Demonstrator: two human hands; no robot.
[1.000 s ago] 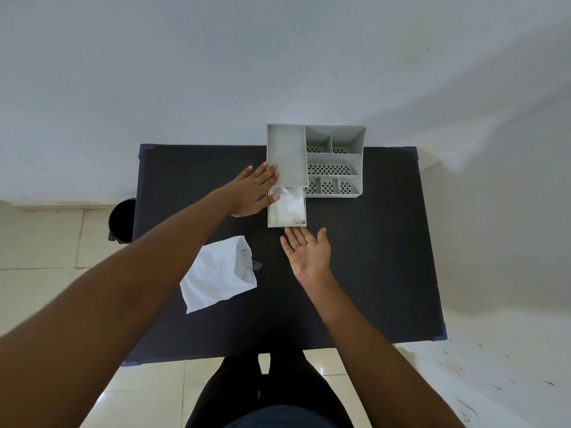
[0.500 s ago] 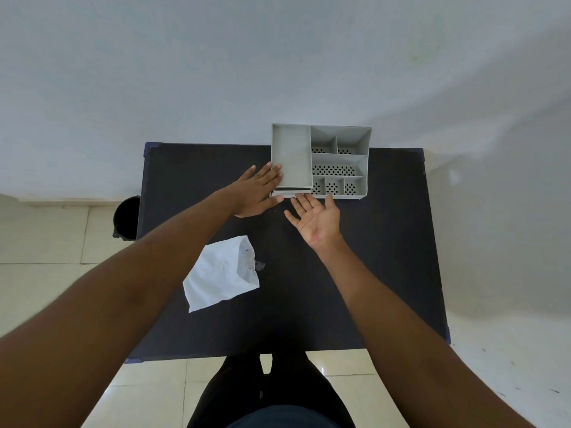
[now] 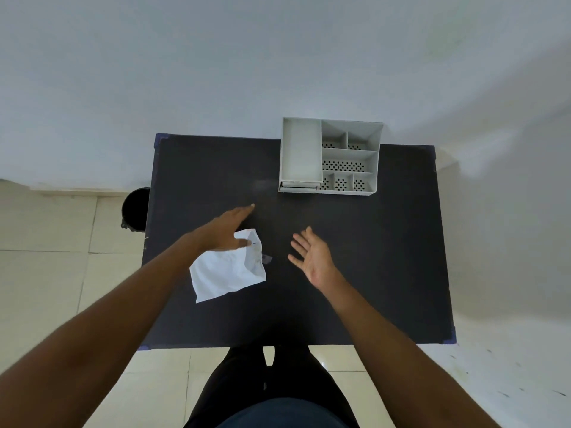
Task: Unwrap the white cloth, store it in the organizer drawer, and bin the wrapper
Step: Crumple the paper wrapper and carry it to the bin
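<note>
With the organizer drawer (image 3: 298, 187) shut — the cloth presumably inside, unseen — an open left hand (image 3: 227, 231) reaches over the white wrapper (image 3: 227, 268) on the table (image 3: 370, 257), apparently bound for the bin (image 3: 136, 209); the right hand (image 3: 312, 257) hovers empty.

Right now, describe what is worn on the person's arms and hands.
Nothing: both forearms are bare with no sleeves in view. The left hand and right hand wear no gloves, and no rings, watch or bands show on the fingers or wrists.
</note>
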